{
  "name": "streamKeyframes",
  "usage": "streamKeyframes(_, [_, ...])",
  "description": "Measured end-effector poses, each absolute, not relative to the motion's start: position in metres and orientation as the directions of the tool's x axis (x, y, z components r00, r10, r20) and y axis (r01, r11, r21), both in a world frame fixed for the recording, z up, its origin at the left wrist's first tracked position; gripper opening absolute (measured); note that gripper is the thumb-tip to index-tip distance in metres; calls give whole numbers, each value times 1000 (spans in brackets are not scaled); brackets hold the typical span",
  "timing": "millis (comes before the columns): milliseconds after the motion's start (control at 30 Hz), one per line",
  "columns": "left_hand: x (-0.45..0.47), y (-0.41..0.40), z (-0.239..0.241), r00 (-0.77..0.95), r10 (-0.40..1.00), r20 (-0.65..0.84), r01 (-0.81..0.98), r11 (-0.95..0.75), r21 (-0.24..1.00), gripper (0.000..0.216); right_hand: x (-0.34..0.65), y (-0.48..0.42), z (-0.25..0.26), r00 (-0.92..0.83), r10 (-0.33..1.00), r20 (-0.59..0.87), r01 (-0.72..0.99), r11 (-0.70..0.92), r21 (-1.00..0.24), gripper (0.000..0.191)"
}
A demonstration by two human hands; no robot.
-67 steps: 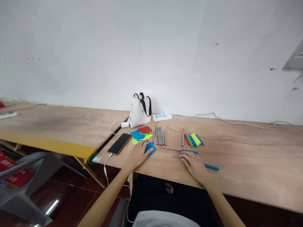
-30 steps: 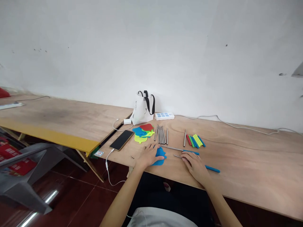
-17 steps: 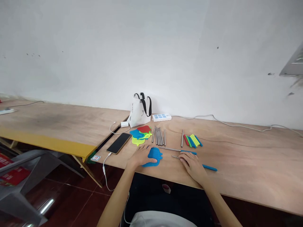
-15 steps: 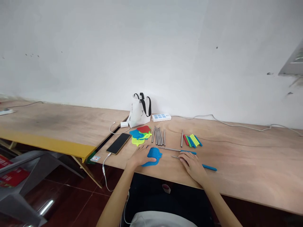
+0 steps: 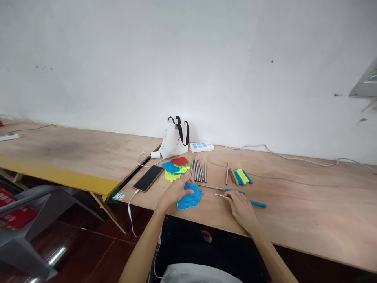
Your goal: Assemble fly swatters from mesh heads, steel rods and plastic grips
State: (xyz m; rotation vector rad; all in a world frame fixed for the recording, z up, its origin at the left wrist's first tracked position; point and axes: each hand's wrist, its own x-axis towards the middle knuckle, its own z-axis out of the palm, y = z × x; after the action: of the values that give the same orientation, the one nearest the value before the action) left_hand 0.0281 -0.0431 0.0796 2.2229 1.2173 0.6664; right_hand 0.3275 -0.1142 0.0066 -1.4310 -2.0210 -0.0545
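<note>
My left hand (image 5: 176,192) lies flat, fingers spread, on the left part of a blue mesh swatter head (image 5: 191,199) near the table's front edge. My right hand (image 5: 240,204) rests with curled fingers on a metal rod with a blue handle (image 5: 257,203). Just behind lies a second such rod (image 5: 219,188). Further back are a pile of coloured mesh heads (image 5: 176,167), a row of bare metal rods (image 5: 199,170), one single rod (image 5: 227,173) and a bunch of coloured handles (image 5: 240,175).
A dark phone (image 5: 148,178) on a white cable lies left of the mesh pile. A white bag with black straps (image 5: 174,137), a charger (image 5: 155,155) and a white power strip (image 5: 202,147) stand by the wall. A yellow-edged table (image 5: 59,151) adjoins on the left.
My left hand has dragged one blue mesh head from beside the pile towards the front edge. The blue-handled rod under my right hand has shifted slightly back.
</note>
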Motion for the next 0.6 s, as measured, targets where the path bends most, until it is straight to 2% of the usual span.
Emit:
streamKeyframes(100, [30, -45, 87, 449, 861, 238, 416, -438, 797, 25, 323, -117, 10, -137, 827, 546, 812, 409, -416, 29])
streamKeyframes(233, [35, -55, 101, 287, 912, 294, 205, -358, 911, 24, 320, -121, 30, -142, 813, 565, 724, 475, -501, 29])
streamKeyframes(400, [44, -65, 108, 146, 935, 323, -139, -304, 942, 28, 316, -133, 72, -81, 787, 611, 696, 484, -530, 27])
streamKeyframes(500, [54, -67, 103, 78, 965, 251, -286, -220, 933, 34, 313, -142, 86, -45, 759, 650, 694, 492, -526, 25])
streamKeyframes(600, [65, -69, 97, 60, 985, 162, -339, -133, 931, 41, 310, -148, 87, -54, 752, 657, 690, 504, -520, 24])
